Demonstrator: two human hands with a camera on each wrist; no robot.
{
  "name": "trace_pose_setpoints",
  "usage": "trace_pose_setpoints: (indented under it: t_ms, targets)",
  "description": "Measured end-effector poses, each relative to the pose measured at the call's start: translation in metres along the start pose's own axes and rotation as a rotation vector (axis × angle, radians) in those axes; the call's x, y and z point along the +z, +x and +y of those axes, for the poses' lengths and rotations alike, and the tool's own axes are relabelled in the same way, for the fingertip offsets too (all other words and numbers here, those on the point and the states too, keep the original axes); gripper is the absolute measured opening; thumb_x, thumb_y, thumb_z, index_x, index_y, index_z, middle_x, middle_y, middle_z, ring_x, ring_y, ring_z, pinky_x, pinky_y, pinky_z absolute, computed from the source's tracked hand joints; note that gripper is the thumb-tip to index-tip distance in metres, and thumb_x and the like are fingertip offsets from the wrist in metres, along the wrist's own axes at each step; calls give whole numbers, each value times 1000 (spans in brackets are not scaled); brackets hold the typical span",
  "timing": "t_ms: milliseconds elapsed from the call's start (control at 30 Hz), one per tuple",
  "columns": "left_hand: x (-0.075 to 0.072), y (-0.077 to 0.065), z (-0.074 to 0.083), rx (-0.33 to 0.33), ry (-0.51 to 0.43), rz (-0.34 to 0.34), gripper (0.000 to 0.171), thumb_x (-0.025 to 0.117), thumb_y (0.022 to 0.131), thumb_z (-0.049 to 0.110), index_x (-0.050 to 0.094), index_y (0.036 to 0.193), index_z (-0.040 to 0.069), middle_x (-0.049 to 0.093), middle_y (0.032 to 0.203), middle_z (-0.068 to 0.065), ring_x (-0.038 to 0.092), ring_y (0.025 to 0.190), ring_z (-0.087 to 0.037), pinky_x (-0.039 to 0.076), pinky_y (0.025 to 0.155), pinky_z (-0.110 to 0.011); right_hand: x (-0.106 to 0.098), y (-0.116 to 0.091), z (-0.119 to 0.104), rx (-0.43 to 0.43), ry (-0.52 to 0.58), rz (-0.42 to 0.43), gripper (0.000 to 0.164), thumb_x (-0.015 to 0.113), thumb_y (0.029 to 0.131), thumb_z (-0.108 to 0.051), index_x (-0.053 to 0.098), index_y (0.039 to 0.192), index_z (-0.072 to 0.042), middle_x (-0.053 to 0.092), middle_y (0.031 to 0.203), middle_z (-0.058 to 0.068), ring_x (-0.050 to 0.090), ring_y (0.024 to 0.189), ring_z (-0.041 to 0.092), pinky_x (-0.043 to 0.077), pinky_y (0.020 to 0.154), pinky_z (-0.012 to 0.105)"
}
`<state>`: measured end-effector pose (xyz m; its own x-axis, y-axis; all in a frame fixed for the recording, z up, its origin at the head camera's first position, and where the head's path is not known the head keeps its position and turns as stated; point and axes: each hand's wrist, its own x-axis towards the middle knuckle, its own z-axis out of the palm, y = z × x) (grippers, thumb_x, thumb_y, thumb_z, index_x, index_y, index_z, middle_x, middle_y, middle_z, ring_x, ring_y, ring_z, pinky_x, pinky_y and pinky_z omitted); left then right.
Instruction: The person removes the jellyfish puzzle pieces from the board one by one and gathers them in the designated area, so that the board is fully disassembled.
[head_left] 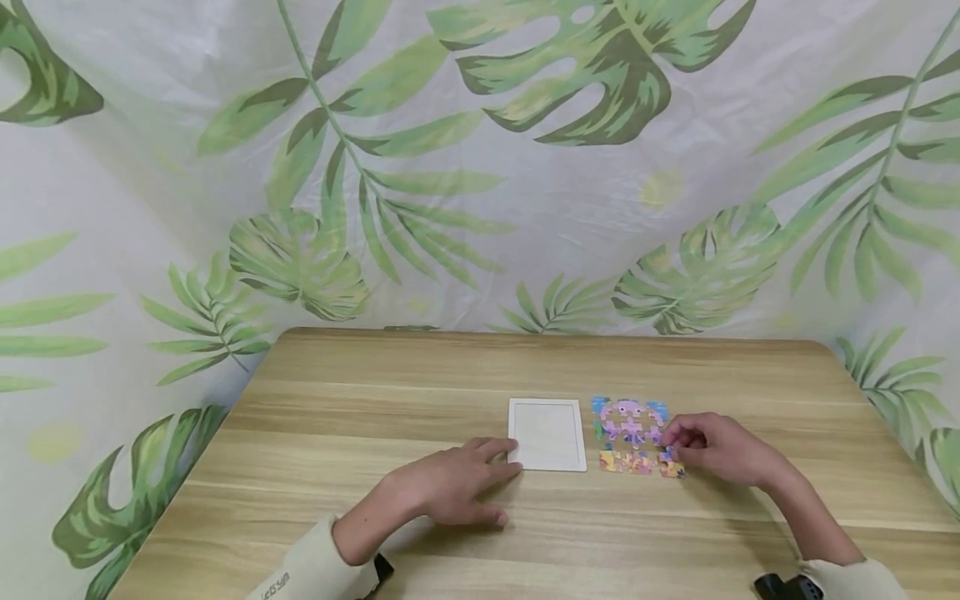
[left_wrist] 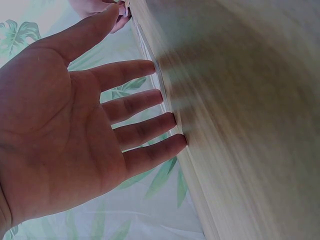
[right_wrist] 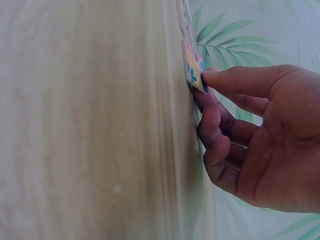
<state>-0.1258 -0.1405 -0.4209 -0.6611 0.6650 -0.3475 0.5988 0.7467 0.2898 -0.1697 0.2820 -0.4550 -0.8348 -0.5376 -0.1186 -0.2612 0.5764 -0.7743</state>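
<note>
A white rectangular puzzle tray (head_left: 546, 467) lies flat near the middle of the wooden table. Just right of it are jigsaw pieces (head_left: 628, 410) laid out as a pink cartoon picture, with gaps between some of them. My left hand (head_left: 463, 479) has its fingers spread and fairly straight, the fingertips touching the tray's left edge; its palm (left_wrist: 55, 120) shows in the left wrist view. At the picture's right side, my right hand (head_left: 723, 450) pinches a small puzzle piece between thumb and forefinger. Beside that thumb, a yellow piece with blue marks (right_wrist: 191, 67) shows edge-on.
The wood-grain table (head_left: 337, 417) reaches back to a white cloth (head_left: 420, 275) printed with green leaves. Both sleeves are light coloured, with a dark wrist device (head_left: 787, 587) at the right cuff.
</note>
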Motion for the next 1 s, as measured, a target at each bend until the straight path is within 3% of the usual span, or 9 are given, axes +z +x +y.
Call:
trace_pose_setpoints:
  t_ms: [667,1000]
  targets:
    - [0,-3,2,-11,-11,-7,66,67,104,51,49,163,25,28,178,-1,31,163,-28,44,124,-52,5,-4,-10,16,-108,30,13,77,93,-2,73,104,-9,71,94,-1,59,81,1,52,69,22]
    - [2,-1,2,-7,-9,-5,68,67,104,51,49,163,23,28,178,-2,32,163,-29,42,126,-52,4,-6,-10,45,-137,43,12,76,95,-4,74,105,-9,70,93,-2,58,80,2,51,68,23]
